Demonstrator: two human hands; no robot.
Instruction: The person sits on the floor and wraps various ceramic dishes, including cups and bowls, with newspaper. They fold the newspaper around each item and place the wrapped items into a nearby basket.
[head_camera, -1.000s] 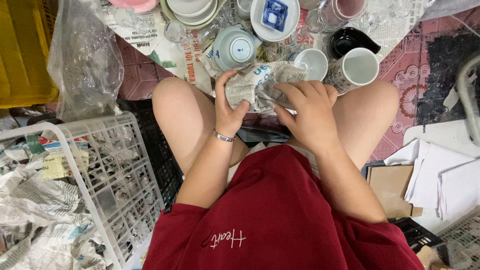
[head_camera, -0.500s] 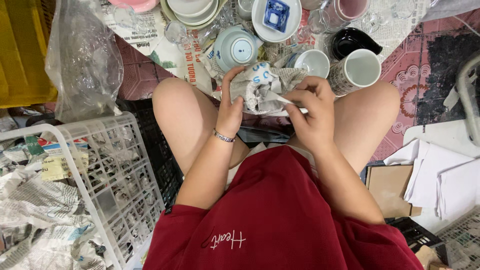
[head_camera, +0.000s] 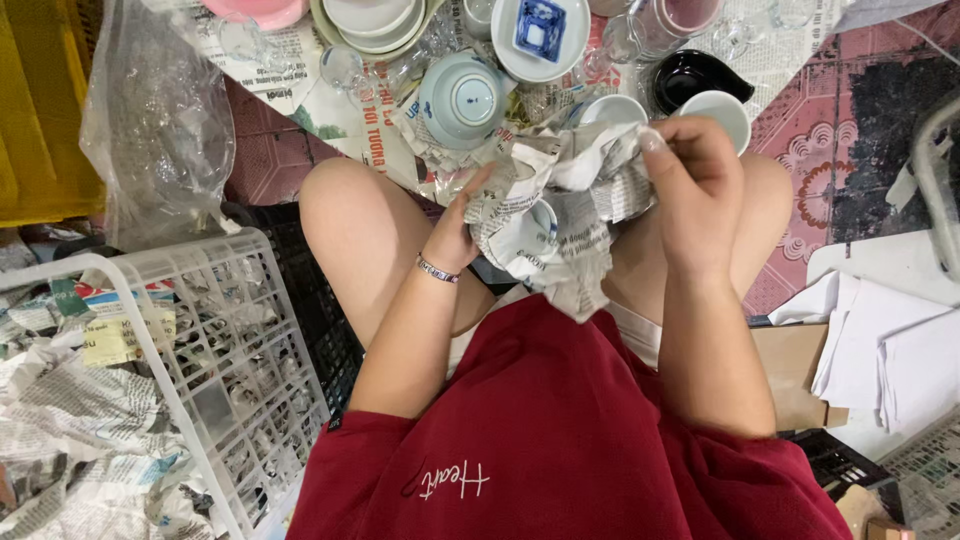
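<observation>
Over my lap I hold a crumpled sheet of newspaper (head_camera: 572, 215) with a small white cup (head_camera: 525, 232) showing inside its folds. My left hand (head_camera: 462, 225) supports the bundle from below and the left, fingers curled against the paper. My right hand (head_camera: 695, 190) pinches the upper right edge of the newspaper and pulls it away from the cup. A beaded bracelet (head_camera: 438, 270) sits on my left wrist.
On the floor ahead lie a pale blue bowl upside down (head_camera: 462, 98), stacked white plates (head_camera: 375, 20), a blue-patterned dish (head_camera: 540, 30), white cups (head_camera: 715, 110) and a black dish (head_camera: 692, 75). A white plastic crate (head_camera: 200, 340) full of newspaper stands at left, with a clear plastic bag (head_camera: 150, 120) behind it.
The newspaper has been opened out: my right hand lifted and pulled the paper up and right, and the small white cup now shows inside the wrapping.
</observation>
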